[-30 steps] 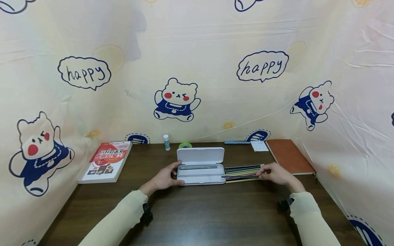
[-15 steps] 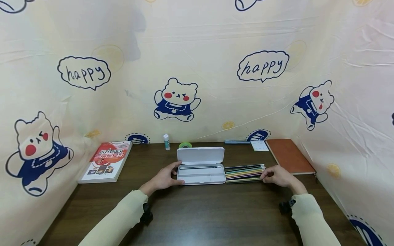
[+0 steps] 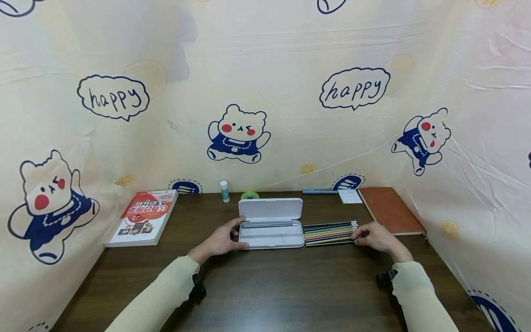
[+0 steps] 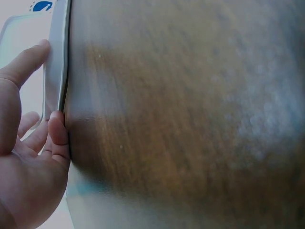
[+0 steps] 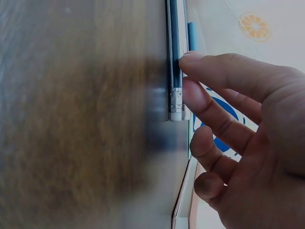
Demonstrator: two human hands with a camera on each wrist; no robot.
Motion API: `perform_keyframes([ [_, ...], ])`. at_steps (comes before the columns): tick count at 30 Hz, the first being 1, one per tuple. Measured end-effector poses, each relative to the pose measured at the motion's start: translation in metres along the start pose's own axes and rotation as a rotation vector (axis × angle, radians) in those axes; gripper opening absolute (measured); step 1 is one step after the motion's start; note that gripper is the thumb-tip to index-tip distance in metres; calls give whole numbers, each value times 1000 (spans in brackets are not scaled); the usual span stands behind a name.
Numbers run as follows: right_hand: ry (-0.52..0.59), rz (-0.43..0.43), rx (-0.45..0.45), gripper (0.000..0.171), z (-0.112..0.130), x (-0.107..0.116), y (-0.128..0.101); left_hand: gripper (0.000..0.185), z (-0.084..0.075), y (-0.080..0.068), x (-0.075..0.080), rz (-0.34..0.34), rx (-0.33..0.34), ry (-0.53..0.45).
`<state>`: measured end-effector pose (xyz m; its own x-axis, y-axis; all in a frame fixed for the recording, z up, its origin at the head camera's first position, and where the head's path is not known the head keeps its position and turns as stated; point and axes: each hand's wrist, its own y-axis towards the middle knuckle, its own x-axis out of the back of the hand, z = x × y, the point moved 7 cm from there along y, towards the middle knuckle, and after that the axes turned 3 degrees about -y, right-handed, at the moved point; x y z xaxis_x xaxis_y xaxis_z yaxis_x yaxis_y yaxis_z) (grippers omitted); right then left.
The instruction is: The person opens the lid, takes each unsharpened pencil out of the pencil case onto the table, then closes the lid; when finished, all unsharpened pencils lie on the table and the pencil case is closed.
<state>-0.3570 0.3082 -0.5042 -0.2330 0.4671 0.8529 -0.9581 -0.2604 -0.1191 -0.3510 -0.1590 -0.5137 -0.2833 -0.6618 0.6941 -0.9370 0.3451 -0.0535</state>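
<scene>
A white pencil case [image 3: 269, 247] lies on the brown table with its lid [image 3: 270, 210] raised. My left hand [image 3: 220, 240] grips its left end, thumb at the front corner and fingers farther back. Thin dark pencils lie in the case's rear slot. To its right, several colored pencils [image 3: 329, 234] lie side by side, eraser ends to the right. At those ends is my right hand [image 3: 375, 237]. In the right wrist view, its thumb and index finger pinch at a dark pencil [image 5: 176, 71] just above its silver ferrule; the other fingers are curled loosely.
A book [image 3: 143, 219] lies at the left. Behind the case stand a glue stick [image 3: 225, 192] and a green tape roll [image 3: 250, 196]. At the back right are a blue pen-like item [image 3: 319, 192], a white card [image 3: 350, 197] and a brown notebook [image 3: 392, 212]. Printed cloth hangs around the table.
My right hand has shifted slightly right. A pencil that overlapped the case's right edge now lies in line with the others, and the row's ends are more even. My left hand stays put.
</scene>
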Motion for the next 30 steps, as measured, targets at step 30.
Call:
perform_keyframes([
  [30,126,-39,216,17,101,-17,40,92,1,-1,0,0,13,-4],
])
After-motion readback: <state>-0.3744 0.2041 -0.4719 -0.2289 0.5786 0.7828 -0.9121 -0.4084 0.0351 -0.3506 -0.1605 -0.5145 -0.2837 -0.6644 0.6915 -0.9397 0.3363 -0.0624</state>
